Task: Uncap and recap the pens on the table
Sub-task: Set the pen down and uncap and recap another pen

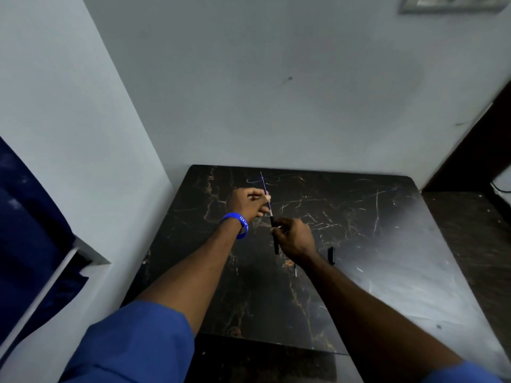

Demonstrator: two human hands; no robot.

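Both hands hold one pen above the dark marble table (381,233). My left hand (244,201), with a blue wristband, pinches the thin part of the pen (264,184), which shows a blue line and points up and away. My right hand (296,239) grips the black part of the pen (275,246), which points down toward me. The two parts lie in one line and meet between my hands; whether they are joined I cannot tell. A short black piece (331,255), perhaps a cap or a pen, lies on the table just right of my right wrist.
A small grey object (295,271) shows on the table under my right wrist. Pale walls close the table in at the back and the left. A dark blue cloth (25,217) hangs at the far left. A dark surface (470,225) adjoins the table's right side.
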